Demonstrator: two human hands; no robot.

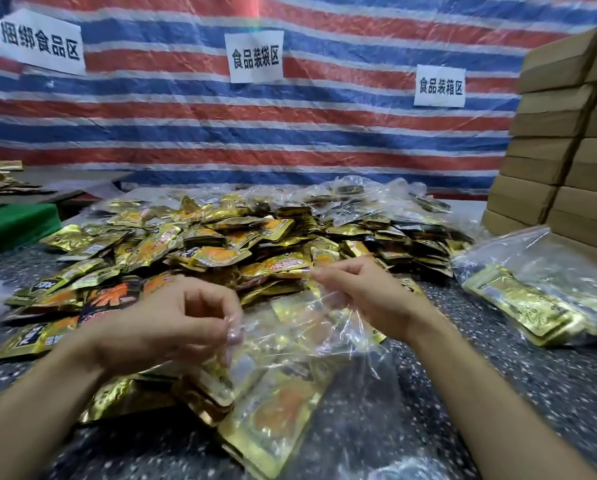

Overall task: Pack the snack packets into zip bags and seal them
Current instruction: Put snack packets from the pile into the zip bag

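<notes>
Pinching the zip bag (300,344) mouth, left hand (172,323) and right hand (359,292) should press its strip shut evenly.

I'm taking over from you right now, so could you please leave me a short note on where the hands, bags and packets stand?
Left hand and right hand each pinch the top edge of a clear zip bag holding gold packets, on the table.
Done: a filled bag lies at right.
Left: seal this bag, then pack the loose pile.
</notes>
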